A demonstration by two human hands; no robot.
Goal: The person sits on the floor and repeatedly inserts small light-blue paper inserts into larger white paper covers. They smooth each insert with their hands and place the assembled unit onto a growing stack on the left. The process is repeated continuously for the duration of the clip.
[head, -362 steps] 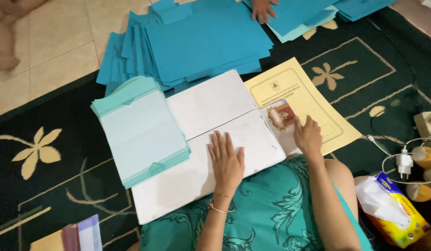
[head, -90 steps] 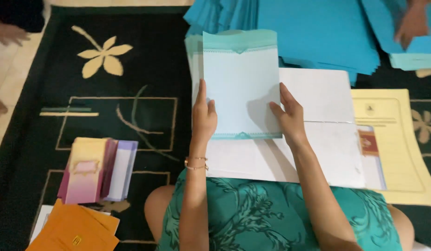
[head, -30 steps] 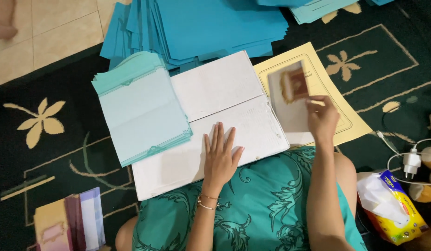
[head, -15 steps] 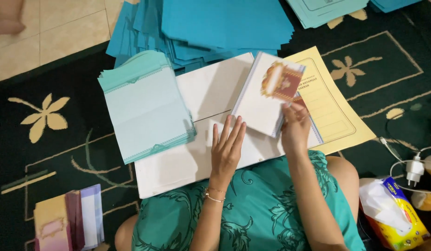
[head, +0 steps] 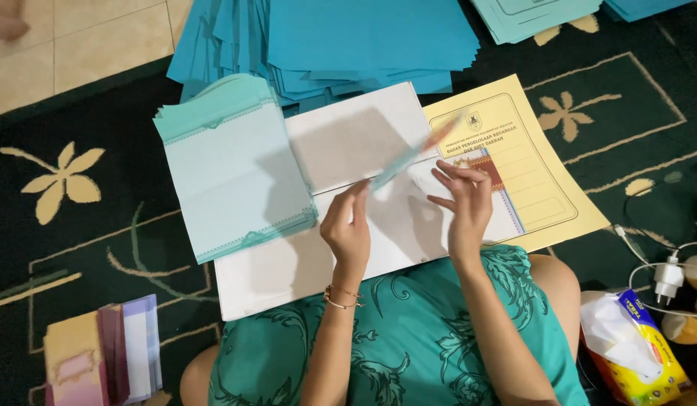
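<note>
Hands are pinching a thin sheet point(head: 412, 156), left hand point(head: 348, 233) and right hand point(head: 463, 207) each clamping an edge, above the white board point(head: 288, 263); uneven pulling is risking a crease.

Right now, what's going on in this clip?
A person seated on a patterned carpet holds a thin sheet edge-on to the camera, pinched between the left hand and right hand, above an open white folder. A stack of pale blue sheets lies at the folder's left, a yellow cover at its right, and a spread of blue folders beyond.
</note>
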